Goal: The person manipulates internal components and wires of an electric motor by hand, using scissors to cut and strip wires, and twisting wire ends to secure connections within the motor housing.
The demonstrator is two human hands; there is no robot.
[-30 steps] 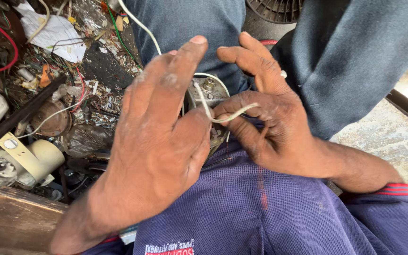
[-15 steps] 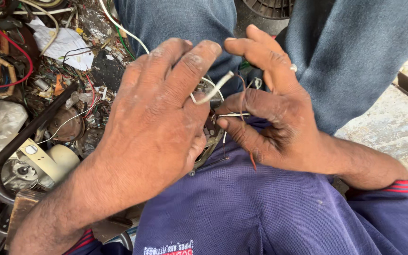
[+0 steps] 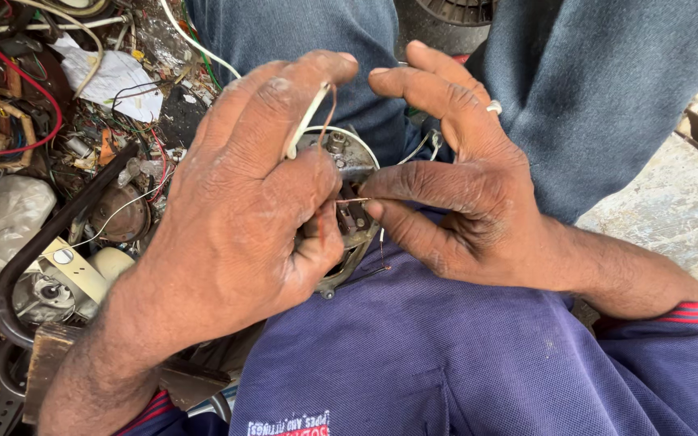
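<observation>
My left hand is wrapped around a round metal motor part held on my lap, with a white sleeved wire pinched between its fingers. My right hand pinches a thin copper wire between thumb and forefinger, right next to my left thumb at the middle of the part. A ring sits on one finger of my right hand. Most of the metal part is hidden behind my left hand.
On the floor at the left lies a heap of scrap: red and white wires, crumpled paper, a plastic bag, a black curved bar and a cream-coloured part. My blue-trousered knees fill the top.
My left hand has shifted so the metal part shows more between the hands. The white wire now runs up between my left fingers, and my right fingers have closed on the thin copper wire.
</observation>
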